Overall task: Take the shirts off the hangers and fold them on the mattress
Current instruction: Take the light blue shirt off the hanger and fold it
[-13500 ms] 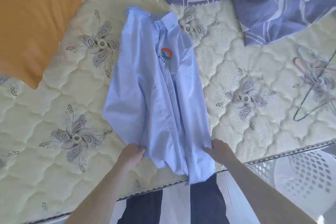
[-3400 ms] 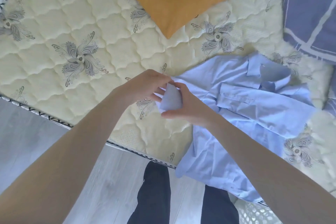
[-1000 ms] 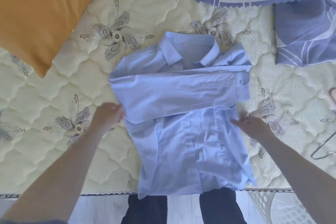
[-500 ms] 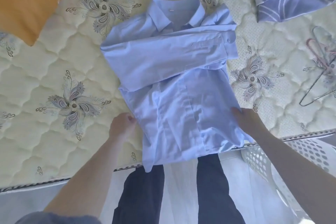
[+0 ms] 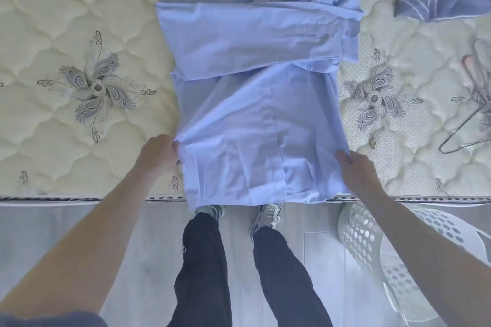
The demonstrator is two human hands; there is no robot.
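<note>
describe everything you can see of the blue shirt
The light blue shirt is thin woven cloth, lying collar away from the person on the quilted mattress. Its sleeves are folded across the chest and its sides turned in. The hem hangs just over the mattress edge. The left hand and the right hand each pinch a lower side edge.

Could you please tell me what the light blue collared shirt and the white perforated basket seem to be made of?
The light blue collared shirt looks like thin woven cotton or a blend: matte, with soft creases and crisp folds. The white perforated basket looks like moulded plastic: smooth, slightly glossy, with regular round holes.
</note>
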